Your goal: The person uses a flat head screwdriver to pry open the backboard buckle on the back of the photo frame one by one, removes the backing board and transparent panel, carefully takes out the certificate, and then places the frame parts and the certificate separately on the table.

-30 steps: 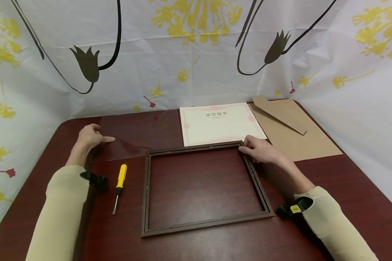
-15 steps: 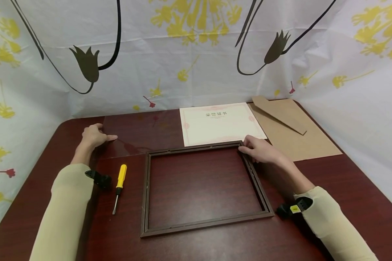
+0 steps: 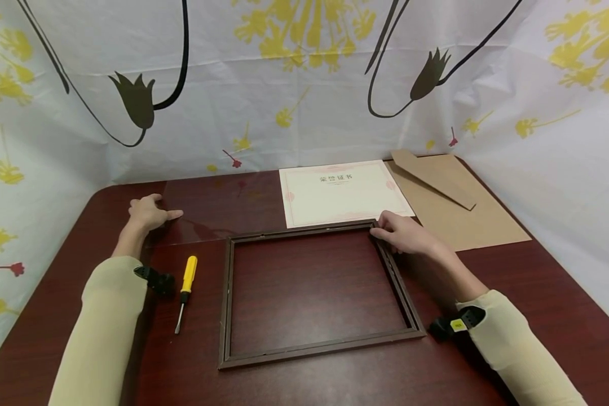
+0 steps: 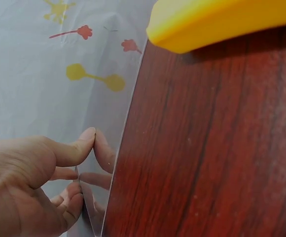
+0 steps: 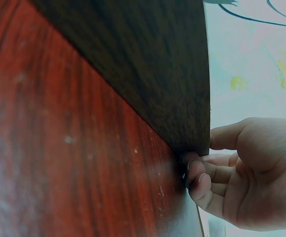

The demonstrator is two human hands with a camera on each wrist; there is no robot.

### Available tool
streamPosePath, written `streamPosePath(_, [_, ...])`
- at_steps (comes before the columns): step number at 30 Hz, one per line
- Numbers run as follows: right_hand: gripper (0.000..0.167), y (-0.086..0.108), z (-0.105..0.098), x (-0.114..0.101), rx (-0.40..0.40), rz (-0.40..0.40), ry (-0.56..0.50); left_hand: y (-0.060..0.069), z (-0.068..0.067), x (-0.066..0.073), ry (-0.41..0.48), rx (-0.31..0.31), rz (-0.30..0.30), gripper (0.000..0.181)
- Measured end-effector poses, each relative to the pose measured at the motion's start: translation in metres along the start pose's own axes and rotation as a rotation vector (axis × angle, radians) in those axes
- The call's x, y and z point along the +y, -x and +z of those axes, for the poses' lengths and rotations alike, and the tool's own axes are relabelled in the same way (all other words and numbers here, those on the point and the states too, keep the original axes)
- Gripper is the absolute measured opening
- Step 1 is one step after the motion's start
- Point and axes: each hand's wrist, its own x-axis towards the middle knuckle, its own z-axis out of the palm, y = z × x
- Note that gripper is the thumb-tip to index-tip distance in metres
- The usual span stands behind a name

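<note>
In the head view my left hand is at the left edge of a clear, thin sheet lying flat at the back left. The left wrist view shows the thumb touching the sheet's reflective surface, with the other fingers bent beside its edge. A dark brown, empty picture frame lies flat on the table. My right hand holds its far right corner, thumb above and fingers curled around the outer side. In the right wrist view the fingertips reach beneath the frame's dark wood side.
A yellow-handled screwdriver lies left of the frame. Behind the frame is a cream certificate with Chinese print. A brown backing board with a folded-up stand flap lies at the back right. A patterned cloth hangs behind the table.
My left hand has slid slightly to the right, and the clear sheet's left edge has shifted right with it. My right hand and the picture frame have stayed in place.
</note>
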Motion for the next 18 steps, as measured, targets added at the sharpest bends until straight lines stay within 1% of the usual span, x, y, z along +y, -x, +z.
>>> streamPosePath(5, [0.023, -0.002, 0.0, 0.0, -0.001, 0.003, -0.001, -0.002, 0.0, -0.003, -0.01, 0.001, 0.003, 0.082])
streamPosePath(9, [0.026, -0.003, -0.001, 0.0, -0.002, 0.009, -0.011, -0.001, -0.001, -0.004, 0.002, -0.007, 0.0, 0.082])
streamPosePath(12, [0.028, -0.004, -0.002, 0.001, -0.003, 0.02, -0.027, 0.003, -0.003, -0.004, 0.035, -0.017, 0.005, 0.082])
streamPosePath(18, [0.029, -0.006, -0.004, 0.002, 0.018, 0.036, -0.08, 0.009, -0.007, -0.006, 0.108, -0.005, 0.031, 0.079])
